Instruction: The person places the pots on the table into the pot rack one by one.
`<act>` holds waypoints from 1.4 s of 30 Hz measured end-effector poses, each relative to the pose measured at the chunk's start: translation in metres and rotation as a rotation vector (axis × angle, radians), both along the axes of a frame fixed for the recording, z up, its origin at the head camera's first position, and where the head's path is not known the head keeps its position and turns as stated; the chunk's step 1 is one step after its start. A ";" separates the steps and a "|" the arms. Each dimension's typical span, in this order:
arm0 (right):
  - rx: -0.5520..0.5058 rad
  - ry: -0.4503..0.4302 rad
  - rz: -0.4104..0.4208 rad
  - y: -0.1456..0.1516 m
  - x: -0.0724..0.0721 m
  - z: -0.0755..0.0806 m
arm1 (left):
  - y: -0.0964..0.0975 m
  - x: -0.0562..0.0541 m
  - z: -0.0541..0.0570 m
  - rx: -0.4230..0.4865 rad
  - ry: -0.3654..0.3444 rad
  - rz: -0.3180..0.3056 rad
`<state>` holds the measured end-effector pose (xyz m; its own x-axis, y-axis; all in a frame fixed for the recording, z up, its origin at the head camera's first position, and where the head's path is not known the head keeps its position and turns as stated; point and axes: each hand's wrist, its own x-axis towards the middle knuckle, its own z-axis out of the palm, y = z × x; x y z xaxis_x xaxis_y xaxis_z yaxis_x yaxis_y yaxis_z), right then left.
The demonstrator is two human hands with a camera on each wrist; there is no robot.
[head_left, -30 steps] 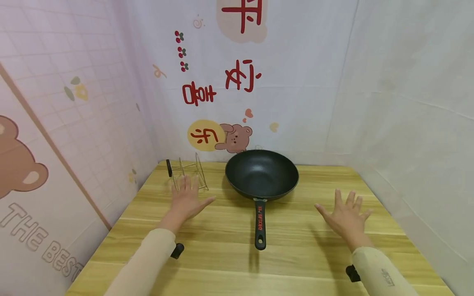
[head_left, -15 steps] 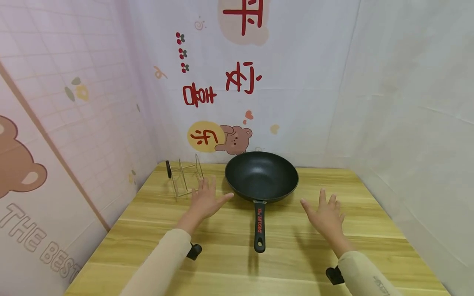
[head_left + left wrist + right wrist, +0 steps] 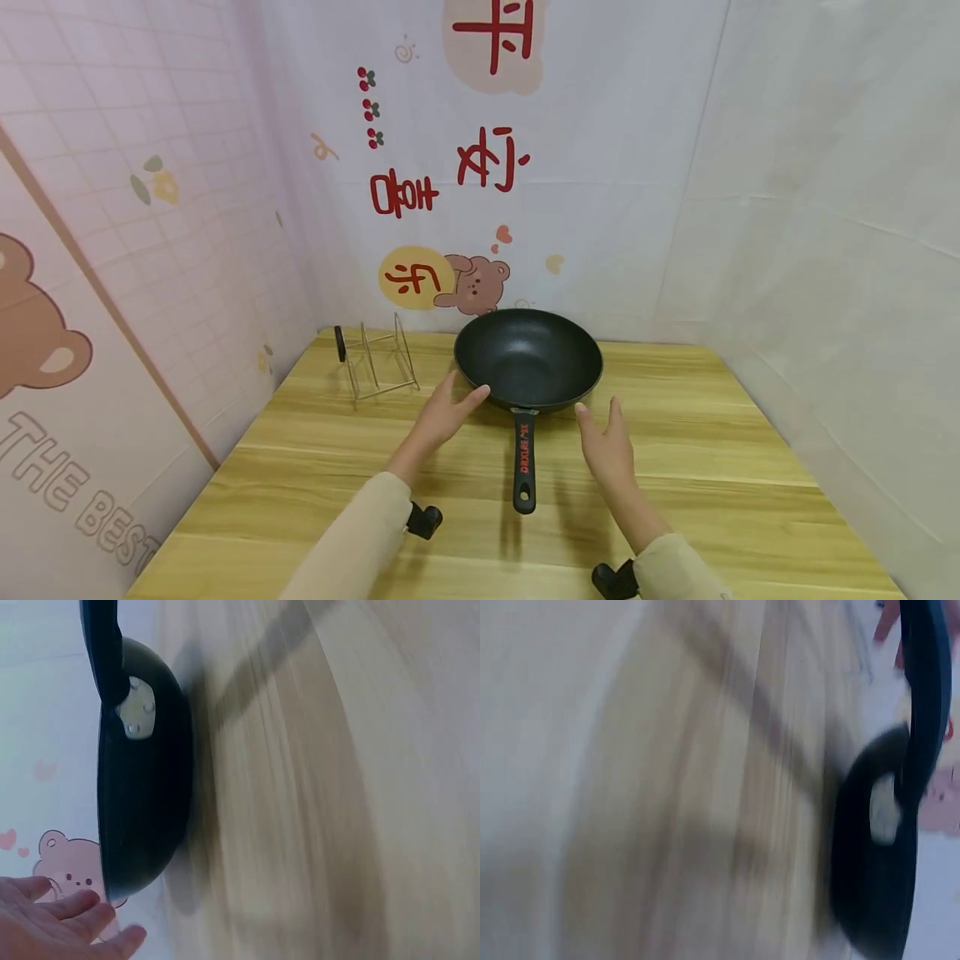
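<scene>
A black frying pan (image 3: 528, 358) with a deep round bowl sits at the back middle of the wooden table, its black handle (image 3: 524, 462) with red lettering pointing toward me. Close to the pan's left rim in the head view is my left hand (image 3: 444, 412), thumb spread from extended fingers. In the left wrist view its fingers (image 3: 75, 907) show beside the pan's rim (image 3: 105, 825). My right hand (image 3: 606, 442) is just off the pan's right front, thumb and fingers extended. The right wrist view is blurred and shows the pan's side (image 3: 870, 862).
A wire rack (image 3: 378, 362) with a black end piece stands at the back left of the wooden table (image 3: 712, 467). Printed cloth (image 3: 600, 167) hangs behind the table and along its sides. A black wrist mount (image 3: 615, 579) sits under each sleeve.
Both hands have moved inward toward the pan, the left one to the right and the right one to the left. The pan and rack have stayed in place.
</scene>
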<state>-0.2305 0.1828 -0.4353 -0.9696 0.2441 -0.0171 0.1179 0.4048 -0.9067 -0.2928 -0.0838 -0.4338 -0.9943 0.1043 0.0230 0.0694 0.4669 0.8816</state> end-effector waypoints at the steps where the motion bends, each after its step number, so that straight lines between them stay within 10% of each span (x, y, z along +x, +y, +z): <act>1: -0.031 0.000 -0.018 -0.006 0.003 0.000 | 0.002 0.000 -0.001 0.040 -0.008 0.004; 9: -0.215 0.072 -0.135 -0.061 0.031 -0.005 | 0.016 0.001 -0.018 0.295 -0.106 0.009; 23: -0.125 0.040 -0.164 -0.103 0.047 -0.023 | 0.044 0.006 -0.049 0.492 -0.211 -0.125; 42: -0.090 0.082 -0.135 -0.088 0.044 -0.034 | 0.072 0.013 -0.056 0.509 -0.267 -0.156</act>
